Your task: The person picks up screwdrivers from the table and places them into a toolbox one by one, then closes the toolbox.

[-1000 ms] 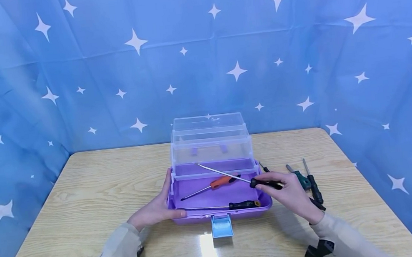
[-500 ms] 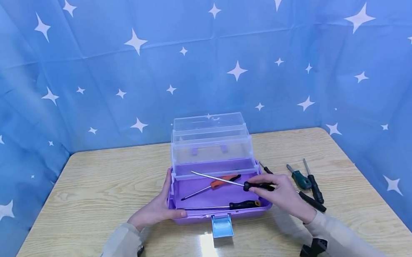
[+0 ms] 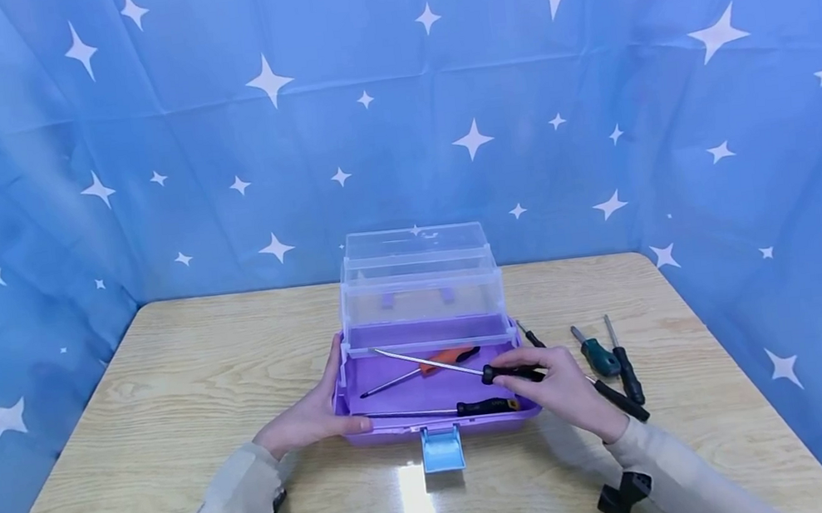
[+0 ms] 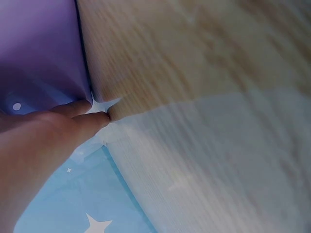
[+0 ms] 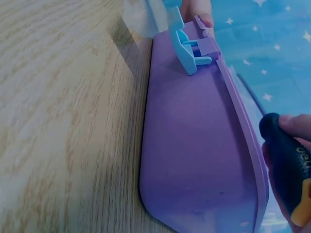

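Note:
My right hand (image 3: pixel 564 391) holds a long screwdriver (image 3: pixel 498 373) by its black handle over a purple toolbox (image 3: pixel 492 426), shank slanting up to the left. In the right wrist view the screwdriver handle (image 5: pixel 286 170) shows a yellow end, beside the toolbox's rim. My left hand (image 3: pixel 308 418) grips the toolbox's left side, thumb over the front rim; in the left wrist view its fingers (image 4: pixel 82 121) lie along the side. Inside the toolbox lie an orange-handled screwdriver (image 3: pixel 443 360) and, along the front, a black-and-yellow screwdriver (image 3: pixel 483 407).
The clear tiered trays (image 3: pixel 420 289) stand raised at the toolbox's back. Its light blue latch (image 3: pixel 442 449) hangs down in front. Right of it on the table lie a green-handled screwdriver (image 3: pixel 599 355), black-handled screwdrivers (image 3: pixel 628 376) and a small screwdriver (image 3: pixel 532 337). A starry blue curtain (image 3: pixel 400 149) surrounds the table.
My right hand has moved left and slightly nearer, bringing the screwdriver farther over the toolbox, with its tip now lower and more to the left. My left hand has stayed in place.

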Available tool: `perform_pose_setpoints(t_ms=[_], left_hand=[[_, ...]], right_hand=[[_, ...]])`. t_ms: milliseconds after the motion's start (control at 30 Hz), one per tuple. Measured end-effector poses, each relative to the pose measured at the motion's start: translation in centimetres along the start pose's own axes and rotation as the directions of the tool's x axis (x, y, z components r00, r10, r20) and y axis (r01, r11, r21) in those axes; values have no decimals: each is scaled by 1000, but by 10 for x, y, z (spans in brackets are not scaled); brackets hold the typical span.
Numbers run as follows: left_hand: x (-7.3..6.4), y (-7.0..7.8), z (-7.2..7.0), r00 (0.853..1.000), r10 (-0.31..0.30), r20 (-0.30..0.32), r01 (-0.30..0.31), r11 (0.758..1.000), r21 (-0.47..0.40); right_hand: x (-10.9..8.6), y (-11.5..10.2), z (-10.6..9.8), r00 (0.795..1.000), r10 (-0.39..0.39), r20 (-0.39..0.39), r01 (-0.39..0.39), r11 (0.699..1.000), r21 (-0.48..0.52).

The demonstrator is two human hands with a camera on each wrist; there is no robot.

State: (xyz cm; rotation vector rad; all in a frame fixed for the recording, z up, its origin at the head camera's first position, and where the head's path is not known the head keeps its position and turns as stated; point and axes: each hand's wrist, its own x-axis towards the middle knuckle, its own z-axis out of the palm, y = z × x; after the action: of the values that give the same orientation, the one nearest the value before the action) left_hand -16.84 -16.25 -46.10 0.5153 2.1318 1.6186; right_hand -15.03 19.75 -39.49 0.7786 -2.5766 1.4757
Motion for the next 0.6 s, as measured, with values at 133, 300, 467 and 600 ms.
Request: perform_pose_setpoints(t_ms=[133,300,467,600], left_hand=[[0,0,0,1000,-3,4,3,1000,-17],[0,0,0,1000,-6,2,6,1000,-12],[0,1,0,1000,-7,2,7,1000,-4],[0,1,0,1000,1,2,-1,1000,-1]], right_hand=[[0,1,1,1000,-15,16,15,1000,9],[1,-1,1,999,17,45,-18,1000,11],[3,13,6,997,14,72,-13,1000,-7],[5,30,11,996,-34,78,36,999,-20]])
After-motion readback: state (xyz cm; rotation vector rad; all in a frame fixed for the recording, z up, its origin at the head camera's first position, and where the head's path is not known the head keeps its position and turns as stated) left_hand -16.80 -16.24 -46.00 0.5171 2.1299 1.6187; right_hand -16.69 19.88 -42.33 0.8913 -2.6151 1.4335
